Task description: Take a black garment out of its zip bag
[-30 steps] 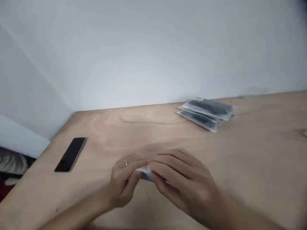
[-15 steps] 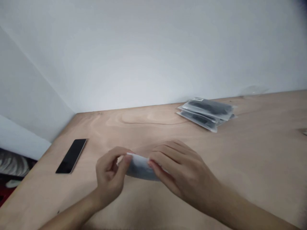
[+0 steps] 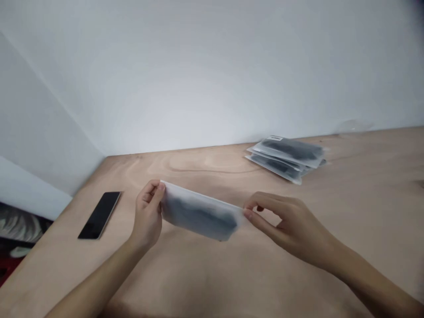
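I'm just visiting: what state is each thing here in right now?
Frosted plastic pouch: held in the air, pulled flat, dark item inside
Left hand: pinching the pouch's left end
Right hand: pinching the pouch's right end
Stack of pouches: piled on the table
Smartphone: lying flat, screen dark

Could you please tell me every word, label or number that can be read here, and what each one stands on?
The stack of pouches: a small label on the top pouch, too small and blurred to read.
The pouch held by the left hand and right hand: nothing readable.
The phone: nothing readable.
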A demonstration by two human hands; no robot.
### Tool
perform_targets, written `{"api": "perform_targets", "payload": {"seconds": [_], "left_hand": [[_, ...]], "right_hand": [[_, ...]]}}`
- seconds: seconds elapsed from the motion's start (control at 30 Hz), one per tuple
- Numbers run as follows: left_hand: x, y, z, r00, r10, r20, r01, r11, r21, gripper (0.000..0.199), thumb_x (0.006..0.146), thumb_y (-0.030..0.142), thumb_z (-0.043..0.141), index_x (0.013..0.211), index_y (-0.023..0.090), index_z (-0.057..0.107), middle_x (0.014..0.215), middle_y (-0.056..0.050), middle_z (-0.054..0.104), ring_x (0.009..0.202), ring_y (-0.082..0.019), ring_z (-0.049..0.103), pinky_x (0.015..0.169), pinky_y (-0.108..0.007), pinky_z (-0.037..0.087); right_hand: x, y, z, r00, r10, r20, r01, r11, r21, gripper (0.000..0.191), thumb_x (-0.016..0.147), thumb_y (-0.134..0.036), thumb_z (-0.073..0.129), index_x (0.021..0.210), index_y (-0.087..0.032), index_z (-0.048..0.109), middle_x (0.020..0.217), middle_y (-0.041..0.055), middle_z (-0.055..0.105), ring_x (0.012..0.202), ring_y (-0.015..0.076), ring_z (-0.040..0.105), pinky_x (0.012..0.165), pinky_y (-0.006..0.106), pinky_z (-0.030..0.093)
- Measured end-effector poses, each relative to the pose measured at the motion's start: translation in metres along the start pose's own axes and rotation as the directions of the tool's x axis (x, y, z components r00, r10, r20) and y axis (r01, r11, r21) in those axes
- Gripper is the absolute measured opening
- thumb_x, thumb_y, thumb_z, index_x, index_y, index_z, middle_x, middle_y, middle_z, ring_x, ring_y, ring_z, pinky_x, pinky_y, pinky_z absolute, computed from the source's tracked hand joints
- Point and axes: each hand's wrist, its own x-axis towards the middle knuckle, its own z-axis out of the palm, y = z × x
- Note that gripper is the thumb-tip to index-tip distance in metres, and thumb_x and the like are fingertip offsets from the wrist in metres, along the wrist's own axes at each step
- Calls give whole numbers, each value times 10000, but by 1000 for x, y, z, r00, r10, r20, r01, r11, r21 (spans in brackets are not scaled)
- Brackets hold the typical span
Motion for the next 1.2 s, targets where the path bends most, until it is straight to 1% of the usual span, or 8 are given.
{"api": "perform_targets", "payload": {"seconds": [0.1,0.23,0.4,0.57,0.67,0.8,0.93,1.2], "left_hand": [[-3,3,2,996,-89,30,91,993,-78,412,698,480,868,752,183,588,688,49,456,632,-83,393,564,-163,352],[-2,5,3,993,-85,81,98,979,-180,411,713,466,861,766,196,555,732,38,490,689,-104,461,606,-184,392],[0,3,3,984,31,174,19,961,-275,340,798,429,800,791,208,543,766,29,556,849,-135,571,794,-221,454],[1,-12,0,989,90,115,-78,992,-102,326,841,515,738,873,217,611,1048,-22,685,1080,-171,605,983,-282,454],[-4,-30,3,983,-78,168,92,993,-77,467,901,658,574,1094,242,661,1188,-54,688,1145,-209,616,970,-327,498],[-11,-56,5,859,-330,392,371,928,-32,621,878,723,545,1114,170,702,1097,-138,734,1063,-296,681,881,-401,557],[-13,-69,-2,796,-370,479,374,923,91,491,743,448,862,1106,152,713,1162,-133,728,1027,-268,691,906,-354,538],[-22,-77,-5,767,-393,507,431,901,47,457,760,393,865,1110,152,698,1122,-115,736,962,-232,697,854,-313,538]], "right_hand": [[3,2,10,978,166,129,-199,927,318,440,959,-590,480,823,-217,669,809,56,687,761,198,628,658,308,499],[3,13,39,827,385,409,-559,491,668,566,904,-724,458,1007,-227,710,1100,96,722,1032,260,662,868,398,516],[-10,14,78,655,96,750,-755,112,646,628,774,-693,693,1150,-190,686,1093,131,727,910,252,710,813,400,535],[-11,10,79,785,148,601,-617,265,741,527,805,-497,788,1231,-217,654,1158,85,704,1057,214,669,900,347,508],[-4,20,73,853,228,470,-522,365,771,503,851,-516,735,1245,-223,628,1184,88,706,1109,238,657,978,406,483],[1,39,75,884,330,332,-460,484,744,527,843,-532,735,1243,-215,604,1206,98,700,1089,250,665,985,436,486],[-1,47,77,880,345,327,-468,506,725,556,835,-551,735,1249,-203,606,1196,100,700,1062,255,673,960,434,503],[-7,40,69,773,267,576,-633,381,674,622,812,-490,781,1334,-213,586,1219,110,707,1055,253,704,824,377,578]]}}
